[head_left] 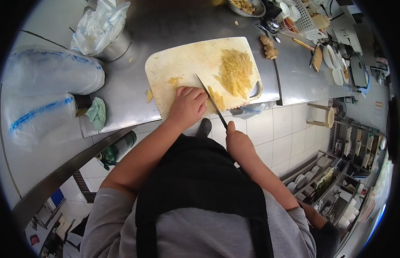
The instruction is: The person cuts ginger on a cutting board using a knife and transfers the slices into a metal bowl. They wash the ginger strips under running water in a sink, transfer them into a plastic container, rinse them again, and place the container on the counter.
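Note:
A white cutting board point(187, 53) lies on the steel counter, stained yellow in places. My left hand point(189, 105) is curled over ginger near the board's front edge, its fingers bent and mostly covering the piece. Close to those fingertips, the blade of a kitchen knife point(211, 98) runs diagonally across the board. Its handle is gripped in my right hand point(240, 142), just off the near edge. Freshly cut ginger strips point(217, 98) lie right of the blade, and a larger pile of ginger strips point(237, 73) sits beyond them. A few ginger scraps point(174, 80) rest left of the knife.
A whole ginger root point(268, 46) and spoons lie right of the board. A metal bowl point(248, 7) stands at the back. On the left are a bag-lined metal pot point(114, 45), plastic bag rolls point(53, 71) and a green cloth point(96, 114). Another person's arm point(315, 216) shows at lower right.

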A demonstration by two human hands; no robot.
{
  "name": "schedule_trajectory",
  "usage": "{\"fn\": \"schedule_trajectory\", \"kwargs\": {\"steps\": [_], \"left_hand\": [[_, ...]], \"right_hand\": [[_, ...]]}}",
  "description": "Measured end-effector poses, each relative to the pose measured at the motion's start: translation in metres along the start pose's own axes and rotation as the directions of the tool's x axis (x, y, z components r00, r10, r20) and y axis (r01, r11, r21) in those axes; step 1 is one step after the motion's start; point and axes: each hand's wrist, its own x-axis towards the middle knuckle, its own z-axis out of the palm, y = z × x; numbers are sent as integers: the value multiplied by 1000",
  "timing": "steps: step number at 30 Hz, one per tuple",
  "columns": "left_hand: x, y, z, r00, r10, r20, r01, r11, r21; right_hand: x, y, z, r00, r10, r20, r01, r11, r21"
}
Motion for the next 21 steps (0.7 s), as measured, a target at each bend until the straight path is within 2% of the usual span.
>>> {"fn": "schedule_trajectory", "kwargs": {"steps": [3,6,11,16,19,21], "left_hand": [[1,2,0,1000,-14,-15,13,999,-34],[3,3,-1,999,-50,-20,49,998,-42],[5,6,-5,998,-65,17,66,996,-67],[5,5,-1,997,-67,33,68,998,-10],[4,4,0,997,-67,29,67,998,-9],[4,5,-1,998,-65,26,65,998,-8]], "right_hand": [[8,-4,5,997,-19,-74,18,1000,-24],[23,-11,-5,999,-26,-43,23,998,-57],[28,-14,-5,994,-42,-100,37,998,-44],[23,-11,1,991,-48,-123,41,997,-59],[22,-2,4,997,-38,-69,35,998,-49],[23,2,2,993,-43,-105,49,997,55]]}}
